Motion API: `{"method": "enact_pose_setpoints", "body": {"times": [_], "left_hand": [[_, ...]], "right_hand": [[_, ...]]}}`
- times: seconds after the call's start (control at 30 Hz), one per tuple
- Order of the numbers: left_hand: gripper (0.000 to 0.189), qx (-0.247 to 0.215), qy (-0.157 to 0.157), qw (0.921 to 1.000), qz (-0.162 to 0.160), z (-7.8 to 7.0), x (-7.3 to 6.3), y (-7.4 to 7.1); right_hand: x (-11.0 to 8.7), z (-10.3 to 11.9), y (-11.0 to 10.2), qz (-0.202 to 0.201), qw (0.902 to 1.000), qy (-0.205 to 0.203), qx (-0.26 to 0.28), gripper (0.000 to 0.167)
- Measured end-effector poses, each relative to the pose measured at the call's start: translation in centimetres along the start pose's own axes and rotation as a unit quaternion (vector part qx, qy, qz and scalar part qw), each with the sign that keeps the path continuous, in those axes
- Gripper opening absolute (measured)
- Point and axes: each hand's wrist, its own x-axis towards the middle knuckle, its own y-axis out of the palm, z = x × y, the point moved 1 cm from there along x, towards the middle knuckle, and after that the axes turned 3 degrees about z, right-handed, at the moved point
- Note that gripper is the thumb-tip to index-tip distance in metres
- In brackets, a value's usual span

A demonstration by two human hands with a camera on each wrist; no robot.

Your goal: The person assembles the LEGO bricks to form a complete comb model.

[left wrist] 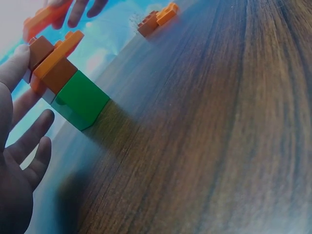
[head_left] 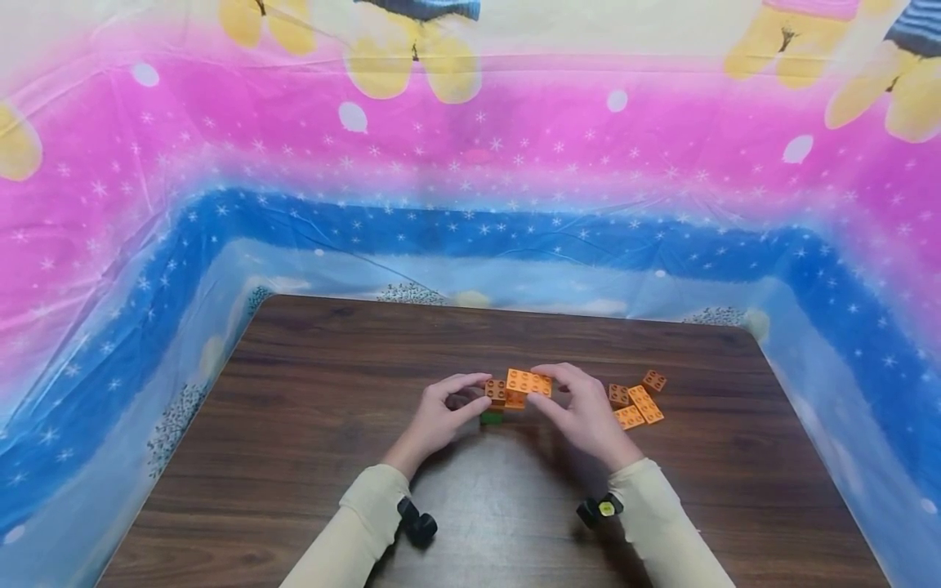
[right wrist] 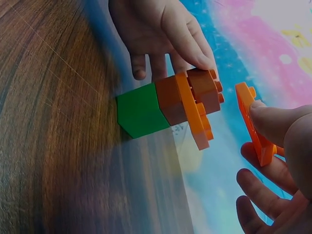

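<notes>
A small tower stands on the table, with a green block (right wrist: 141,112) at its base. On that sits a brown brick (right wrist: 169,100), then a flat orange brick (right wrist: 192,114) that overhangs to one side, topped by another brown brick (right wrist: 202,90). My left hand (head_left: 437,412) pinches the top brown brick between thumb and fingers. Between the thumb and fingers of my right hand (head_left: 584,412) is a second flat orange brick (head_left: 528,381), held just above the tower and apart from it in the right wrist view.
Right of my right hand, loose flat orange bricks (head_left: 646,404) and small brown bricks (head_left: 654,380) lie on the dark wooden table (head_left: 331,343). A patterned pink and blue cloth (head_left: 478,220) hangs along the table's back and sides.
</notes>
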Motion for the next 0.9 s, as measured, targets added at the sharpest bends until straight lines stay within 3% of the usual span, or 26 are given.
{"method": "enact_pose_setpoints", "body": {"times": [0.73,0.9], "left_hand": [[0.035,-0.014,0.012,0.9998,-0.001,0.0,-0.1,0.0],[0.035,-0.009,0.007,0.9999,-0.001,1.6,0.3,0.1]], "right_hand": [[0.7,0.8,1.4,0.031,0.9995,0.001,0.003,0.040],[0.9,0.8,1.6,0.033,0.9994,-0.009,-0.003,0.040]]}}
